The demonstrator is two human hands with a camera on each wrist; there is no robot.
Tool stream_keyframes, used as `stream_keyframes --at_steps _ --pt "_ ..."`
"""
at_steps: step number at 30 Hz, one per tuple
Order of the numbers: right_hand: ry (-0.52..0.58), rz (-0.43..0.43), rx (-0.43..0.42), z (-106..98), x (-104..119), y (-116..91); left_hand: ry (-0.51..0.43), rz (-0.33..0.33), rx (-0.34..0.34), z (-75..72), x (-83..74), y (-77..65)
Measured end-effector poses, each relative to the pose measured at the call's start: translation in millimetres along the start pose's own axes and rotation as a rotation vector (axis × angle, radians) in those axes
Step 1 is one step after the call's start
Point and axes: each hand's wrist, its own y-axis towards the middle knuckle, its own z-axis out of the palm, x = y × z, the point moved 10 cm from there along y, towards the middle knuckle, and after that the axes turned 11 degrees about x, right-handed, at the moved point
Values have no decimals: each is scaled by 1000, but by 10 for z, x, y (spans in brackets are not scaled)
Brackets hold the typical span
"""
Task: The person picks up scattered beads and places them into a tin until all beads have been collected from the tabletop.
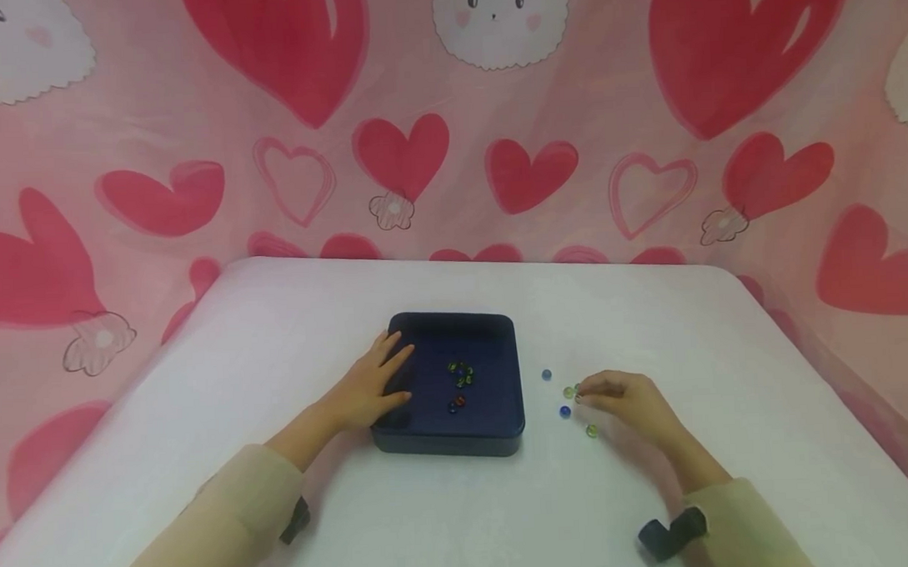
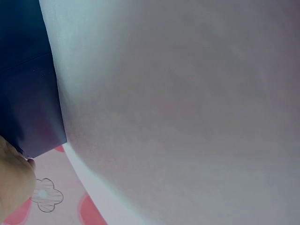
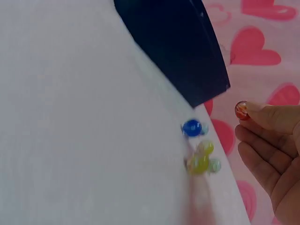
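glossy, see-through marbles (image 1: 565, 412) that look like glass; a smooth tray (image 1: 448, 446) with a soft sheen, plastic or metal, hard to tell; a smooth, matt tabletop (image 1: 469, 512); a smooth, cloth-like backdrop (image 1: 463, 120); matt cloth sleeves (image 1: 229, 508).

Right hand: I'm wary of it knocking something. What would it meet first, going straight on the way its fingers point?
The right hand would probably meet the pale yellow-green marble first; depth is unclear, so it might pass over toward the navy tray.
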Motion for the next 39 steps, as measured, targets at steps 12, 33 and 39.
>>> stream_keyframes --at_steps 12,33,39 --pt "161 -140 5 180 520 148 -2 12 0 7 -11 -1" --pt "216 -275 91 587 1036 402 8 27 -9 -36 -67 -27" --pt "205 -270 111 670 1112 452 6 29 -9 -36 -62 -14"
